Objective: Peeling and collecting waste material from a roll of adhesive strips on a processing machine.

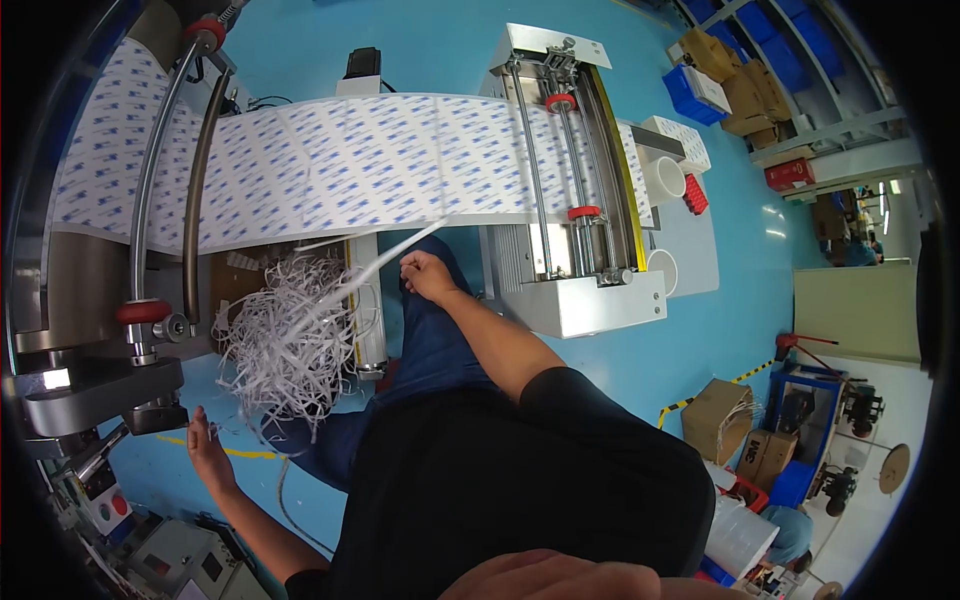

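The left machine (92, 290) and the smaller right machine (590, 305) stand well apart, presumably to leave an open span between them; across it runs a white sheet (370, 165) with rows of blue marks, passing under a slim steel bar (150, 190) near the left machine's inner edge and under the rods by the right machine's inner edge; the bars likely guide it and keep it flat, though its near edge bows a little mid-span; a tangled heap of strips (290, 340) bulges out below that near edge, close to the left machine's near inner corner, perhaps gathered there to be out of the sheet's path; what bears its weight is hidden; a long pale strip (390, 260) slants from the sheet's near edge down to the heap, so the heap may well be trimmed-off edge.

The right hand (426, 274) is just below the sheet's near edge, forearm angled up from the body, fingers curled in; whether they pinch anything I cannot tell; the left hand (208, 452) is raised beside the left machine's near corner, palm loosely open, fingers pointing up toward the machine, with nothing visibly gripped.
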{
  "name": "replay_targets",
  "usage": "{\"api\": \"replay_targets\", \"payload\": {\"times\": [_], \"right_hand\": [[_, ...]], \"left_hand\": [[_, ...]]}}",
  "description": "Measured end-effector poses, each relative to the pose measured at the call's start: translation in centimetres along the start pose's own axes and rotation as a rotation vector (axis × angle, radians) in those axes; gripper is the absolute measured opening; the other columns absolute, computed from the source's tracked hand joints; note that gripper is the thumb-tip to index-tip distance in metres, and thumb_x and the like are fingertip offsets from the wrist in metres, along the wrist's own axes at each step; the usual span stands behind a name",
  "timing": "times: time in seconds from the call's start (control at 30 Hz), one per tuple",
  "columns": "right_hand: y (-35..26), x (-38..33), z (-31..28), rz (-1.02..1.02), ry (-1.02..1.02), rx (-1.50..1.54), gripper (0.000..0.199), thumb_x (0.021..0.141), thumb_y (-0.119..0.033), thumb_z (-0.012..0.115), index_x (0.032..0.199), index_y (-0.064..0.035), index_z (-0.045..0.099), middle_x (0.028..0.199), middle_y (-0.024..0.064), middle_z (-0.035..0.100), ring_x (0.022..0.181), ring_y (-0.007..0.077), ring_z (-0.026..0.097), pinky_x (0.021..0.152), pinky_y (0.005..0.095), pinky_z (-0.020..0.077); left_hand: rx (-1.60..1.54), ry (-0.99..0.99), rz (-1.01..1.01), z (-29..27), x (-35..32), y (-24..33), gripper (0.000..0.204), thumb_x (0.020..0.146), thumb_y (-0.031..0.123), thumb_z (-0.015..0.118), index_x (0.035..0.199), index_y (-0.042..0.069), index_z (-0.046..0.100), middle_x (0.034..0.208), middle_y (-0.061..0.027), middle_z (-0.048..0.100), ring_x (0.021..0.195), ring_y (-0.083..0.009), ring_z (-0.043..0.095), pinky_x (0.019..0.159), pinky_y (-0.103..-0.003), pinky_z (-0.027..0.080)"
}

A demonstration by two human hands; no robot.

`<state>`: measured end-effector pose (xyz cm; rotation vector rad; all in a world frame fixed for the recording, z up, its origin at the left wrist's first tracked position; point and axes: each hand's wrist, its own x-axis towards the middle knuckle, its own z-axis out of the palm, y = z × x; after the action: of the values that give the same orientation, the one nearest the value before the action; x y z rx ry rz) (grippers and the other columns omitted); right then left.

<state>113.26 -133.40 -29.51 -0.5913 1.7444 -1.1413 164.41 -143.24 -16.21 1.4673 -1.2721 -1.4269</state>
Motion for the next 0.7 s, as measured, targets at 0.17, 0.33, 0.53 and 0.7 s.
{"api": "replay_targets", "payload": {"times": [0.17, 0.33, 0.53, 0.7], "right_hand": [[-0.9, 0.2, 1.7, -0.003, 0.0, -0.02, 0.013, 0.085, -0.009, 0.054, 0.096, -0.0031, 0.059, 0.077, 0.0043, 0.062, 0.059, 0.0091, 0.058, 0.052, 0.0222, 0.0488], [-0.3, 0.2, 2.1, -0.013, -0.006, 0.054, 0.013, 0.086, -0.009, 0.053, 0.096, -0.0029, 0.058, 0.077, 0.0054, 0.062, 0.058, 0.0105, 0.058, 0.051, 0.0228, 0.0484], [-0.1, 0.2, 1.7, 0.007, -0.024, 0.022, 0.015, 0.086, -0.01, 0.054, 0.098, -0.0024, 0.058, 0.08, 0.0055, 0.062, 0.059, 0.0101, 0.057, 0.053, 0.0235, 0.0489], [-0.8, -0.2, 1.7, 0.003, -0.02, 0.004, 0.017, 0.084, -0.01, 0.055, 0.1, -0.0026, 0.058, 0.08, 0.0052, 0.062, 0.06, 0.0099, 0.057, 0.054, 0.0233, 0.049]], "left_hand": [[-0.476, 0.189, -0.198, -3.0, 0.4, -2.6, 0.037, 0.089, 0.034, 0.055, 0.11, 0.003, 0.056, 0.115, -0.0071, 0.056, 0.104, -0.0187, 0.051, 0.094, -0.035, 0.03], [-0.52, 0.174, -0.227, -2.2, 0.2, -3.9, 0.035, 0.088, 0.035, 0.056, 0.104, 0.004, 0.058, 0.101, -0.0058, 0.06, 0.099, -0.0169, 0.051, 0.087, -0.034, 0.034], [-0.549, 0.244, -0.134, -1.0, -0.1, -2.4, 0.03, 0.087, 0.034, 0.058, 0.099, 0.006, 0.059, 0.093, -0.005, 0.061, 0.091, -0.0168, 0.054, 0.082, -0.033, 0.038], [-0.634, 0.204, -0.08, -1.4, -0.7, -2.7, 0.028, 0.088, 0.032, 0.057, 0.099, 0.007, 0.057, 0.096, -0.006, 0.06, 0.092, -0.0174, 0.054, 0.084, -0.033, 0.039]]}}
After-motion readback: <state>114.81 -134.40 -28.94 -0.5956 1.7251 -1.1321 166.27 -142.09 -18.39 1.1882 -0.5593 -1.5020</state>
